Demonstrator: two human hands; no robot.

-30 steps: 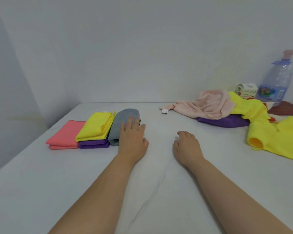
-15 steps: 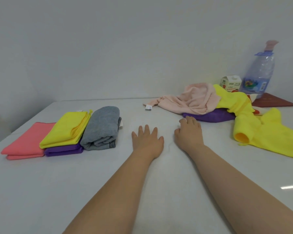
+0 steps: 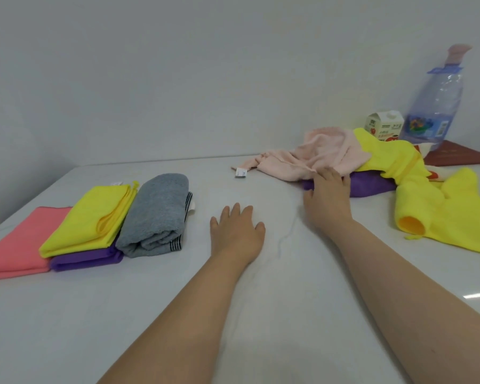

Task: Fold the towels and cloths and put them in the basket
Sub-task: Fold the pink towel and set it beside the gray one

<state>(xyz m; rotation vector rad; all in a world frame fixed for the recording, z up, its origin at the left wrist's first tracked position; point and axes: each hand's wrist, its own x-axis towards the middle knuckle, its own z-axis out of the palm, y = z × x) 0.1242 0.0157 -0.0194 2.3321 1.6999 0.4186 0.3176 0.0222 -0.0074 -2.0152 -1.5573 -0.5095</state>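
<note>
Tabletop [image 3: 67, 328], left hand [image 3: 234, 236] flat, right hand [image 3: 327, 200] with straight fingers on purple cloth [image 3: 372, 185] beneath pink towel [image 3: 316, 156]

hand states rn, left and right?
Left hand: open, flat on the table, holding nothing.
Right hand: open, touching the pink towel.

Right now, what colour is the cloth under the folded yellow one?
It is a purple cloth, clearest in head view.

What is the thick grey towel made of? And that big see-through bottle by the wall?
The grey towel looks like soft terry cloth, probably cotton: its surface is fuzzy and matte, with dark stripes woven at the ends. The bottle looks like thin clear plastic: it is bluish and shiny, with ridges, and you can see through it.
</note>
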